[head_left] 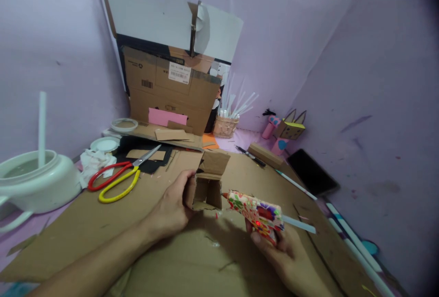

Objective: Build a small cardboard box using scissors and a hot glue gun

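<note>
Nearest us, our right hand [283,246] is wrapped round the handle of one flowered glue gun [255,210], held above the near half of the counter [178,246], which a cardboard sheet covers here. The gun's nozzle points left, its long axis sloping from the tip down to the right, where one pale glue stick [299,224] juts from its back; a red light glows on its body. Our left hand [176,198] is clamped on the left side of one small cardboard box [207,192], also held over the counter's near half. The box's hollow side faces us, and one flap stands up from its far edge; which way its long axis runs, we cannot tell. The nozzle is right beside the box's right edge, touching or not we cannot say.

Toward the counter's left edge we count one white pot [44,187] with one white stick [42,128] upright in it, and one pair of scissors [121,173], blades pointing to the far edge. Along that far edge stand one large carton [171,91] and one basket [225,126] of white sticks, too bunched to count. By the right edge lie one pen [251,156] and one dark flat device [313,172].
</note>
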The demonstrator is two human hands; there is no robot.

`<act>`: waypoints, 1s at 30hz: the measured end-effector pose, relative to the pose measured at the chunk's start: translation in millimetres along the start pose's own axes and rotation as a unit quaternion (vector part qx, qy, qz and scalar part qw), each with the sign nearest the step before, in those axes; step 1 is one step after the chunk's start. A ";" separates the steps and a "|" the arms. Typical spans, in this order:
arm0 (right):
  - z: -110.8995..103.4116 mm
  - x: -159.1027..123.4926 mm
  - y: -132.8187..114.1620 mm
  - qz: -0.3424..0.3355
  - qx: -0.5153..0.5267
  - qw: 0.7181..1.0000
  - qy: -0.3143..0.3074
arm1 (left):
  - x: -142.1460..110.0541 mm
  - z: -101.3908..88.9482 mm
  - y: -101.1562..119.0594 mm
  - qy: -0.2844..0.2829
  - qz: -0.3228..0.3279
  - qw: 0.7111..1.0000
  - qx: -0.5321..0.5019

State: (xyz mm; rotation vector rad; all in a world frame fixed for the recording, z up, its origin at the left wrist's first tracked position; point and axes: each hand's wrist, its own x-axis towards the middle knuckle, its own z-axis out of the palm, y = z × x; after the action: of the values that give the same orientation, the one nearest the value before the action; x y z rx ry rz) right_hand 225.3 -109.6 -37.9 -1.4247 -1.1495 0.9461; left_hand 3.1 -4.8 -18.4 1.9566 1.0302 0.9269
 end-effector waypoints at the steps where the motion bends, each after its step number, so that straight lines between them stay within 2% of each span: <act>1: 0.0 -0.1 0.2 0.001 -0.003 1.000 0.002 | 0.1 -0.5 0.1 0.003 -0.002 1.000 0.004; 10: 1.5 -1.1 -6.1 -0.014 -0.024 1.000 -0.002 | 1.6 -3.0 -0.3 0.017 -0.003 1.000 0.022; 23: 1.7 -2.8 -11.7 -0.001 -0.040 0.999 -0.011 | 3.8 -5.5 -1.2 0.031 0.017 0.999 0.020; 30: 3.8 -3.9 -13.2 0.017 -0.002 0.999 -0.029 | 4.9 -7.3 -1.0 0.032 0.015 0.999 0.018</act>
State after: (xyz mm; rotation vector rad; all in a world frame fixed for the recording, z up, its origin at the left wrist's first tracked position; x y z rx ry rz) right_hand 218.6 -112.4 -25.5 -1.4328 -1.1740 1.0163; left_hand -1.3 1.8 -14.6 1.9890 1.0629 0.9991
